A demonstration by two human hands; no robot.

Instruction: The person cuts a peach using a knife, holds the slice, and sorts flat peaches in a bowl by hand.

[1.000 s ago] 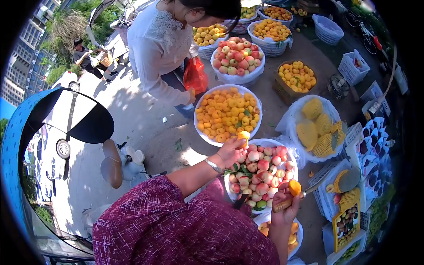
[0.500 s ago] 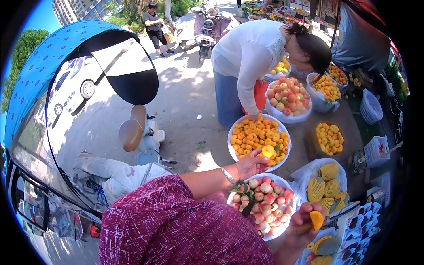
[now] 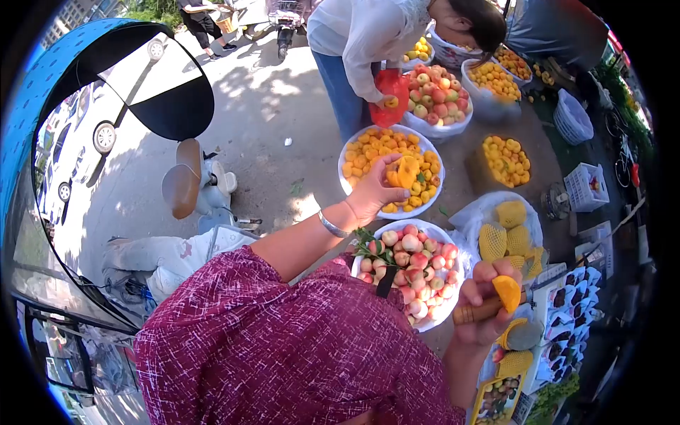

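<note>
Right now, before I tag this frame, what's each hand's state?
Left hand: closed on a rounded orange-yellow fruit, thumb against fingers.
Right hand: closed around a brown wooden handle, also holding a cut orange-yellow wedge.

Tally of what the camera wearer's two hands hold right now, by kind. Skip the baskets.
Orange fruit, in the left hand: 1
Cut orange piece, in the right hand: 1
Wooden handle, in the right hand: 1
Total: 3
</note>
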